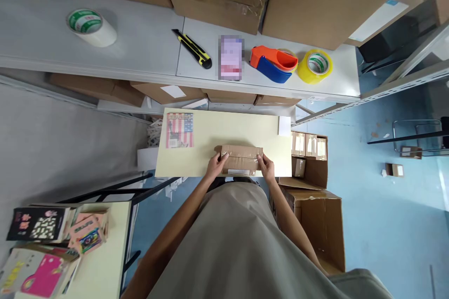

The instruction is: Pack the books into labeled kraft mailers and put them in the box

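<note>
A small brown cardboard box (242, 152), with shiny clear tape across it, is held at the front edge of the pale yellow table (224, 126). My left hand (216, 166) grips its left end, thumb on top. At the opposite end my right hand (266, 167) grips it the same way. A white label (241, 172) shows on the side of the box nearest me. The undersides of the box and most of my fingers are hidden.
A grey shelf (147, 51) beyond the table carries a tape roll (91, 28), a utility knife (192, 49), an orange-and-blue tape dispenser (273, 62) and yellow tape (315, 66). Open cartons (317, 229) stand at right; books (38, 224) lie at lower left.
</note>
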`<state>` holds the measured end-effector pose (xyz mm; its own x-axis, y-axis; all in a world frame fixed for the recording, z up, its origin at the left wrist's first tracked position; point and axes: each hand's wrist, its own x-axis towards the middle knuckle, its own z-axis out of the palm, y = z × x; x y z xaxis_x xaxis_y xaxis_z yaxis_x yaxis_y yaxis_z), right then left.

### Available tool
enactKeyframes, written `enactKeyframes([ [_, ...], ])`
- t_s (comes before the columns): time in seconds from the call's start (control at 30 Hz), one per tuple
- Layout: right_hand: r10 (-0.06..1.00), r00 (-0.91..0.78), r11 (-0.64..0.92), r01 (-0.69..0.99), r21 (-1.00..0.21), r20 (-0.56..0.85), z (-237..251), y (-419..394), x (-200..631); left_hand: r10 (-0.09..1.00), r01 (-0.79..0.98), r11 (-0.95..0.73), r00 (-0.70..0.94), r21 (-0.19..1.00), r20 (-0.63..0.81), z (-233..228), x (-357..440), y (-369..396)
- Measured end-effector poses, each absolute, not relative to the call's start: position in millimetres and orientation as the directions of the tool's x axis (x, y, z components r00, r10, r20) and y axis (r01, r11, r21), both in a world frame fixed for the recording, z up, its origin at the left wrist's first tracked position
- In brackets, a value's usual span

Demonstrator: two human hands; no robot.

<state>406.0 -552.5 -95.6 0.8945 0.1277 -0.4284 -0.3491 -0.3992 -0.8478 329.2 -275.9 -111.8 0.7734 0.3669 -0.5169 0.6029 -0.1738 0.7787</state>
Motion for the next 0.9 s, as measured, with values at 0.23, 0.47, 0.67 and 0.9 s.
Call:
enactKeyframes([
  [0.23,0.139,0.976,-0.47,-0.085,-0.879,-0.169,-58,-558,429,0.445,0.343,-0.173,0.863,0.923,-0.237,-87,333,-244],
  [0.47,0.259,0.936,-0.489,-0.084,-0.868,-0.236,-85,-538,416,0.474,0.394,-0.098,0.826,0.914,-0.306,-104,333,-243],
  [0.67,0.224,0.802,-0.639,-0.309,-0.705,-0.554,-102,-536,421,0.401,0.68,-0.137,0.703,0.72,-0.588,-125,330,-229],
  [0.9,0.121,0.797,-0.467,-0.48,-0.742,-0.591,-104,-517,482,0.48,0.615,0.04,0.68,0.788,-0.555,-119,379,-210],
])
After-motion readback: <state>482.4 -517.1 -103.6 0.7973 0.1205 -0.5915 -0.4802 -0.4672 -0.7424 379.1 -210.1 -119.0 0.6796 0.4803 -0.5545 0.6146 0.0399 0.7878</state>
